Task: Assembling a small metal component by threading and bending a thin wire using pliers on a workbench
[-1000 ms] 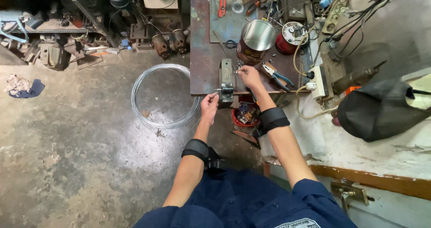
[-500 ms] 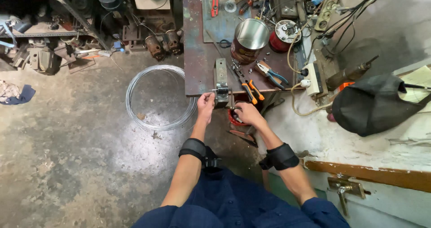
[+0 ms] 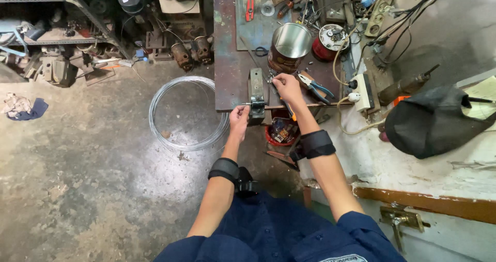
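Observation:
My left hand [image 3: 239,116] is closed on the thin handle of a small grey vise [image 3: 256,92] clamped at the front edge of the rusty metal bench [image 3: 227,60]. My right hand [image 3: 287,85] hovers over the bench just right of the vise, fingertips pinched on a small metal piece too tiny to identify. Orange-handled pliers [image 3: 289,110] lie under that wrist. A shiny metal can [image 3: 290,44] stands right behind the hand. Both forearms wear black bands.
A coil of bare wire [image 3: 186,113] lies on the concrete floor left of the bench. Blue-handled pliers [image 3: 319,86], a red spool [image 3: 328,39] and a white power strip [image 3: 361,91] crowd the bench's right side. A red tub [image 3: 279,133] sits underneath; a black bag [image 3: 434,120] lies right.
My right hand dropped below the bench edge toward the red tub, then came back up to the bench beside the vise. The left hand stayed at the vise handle.

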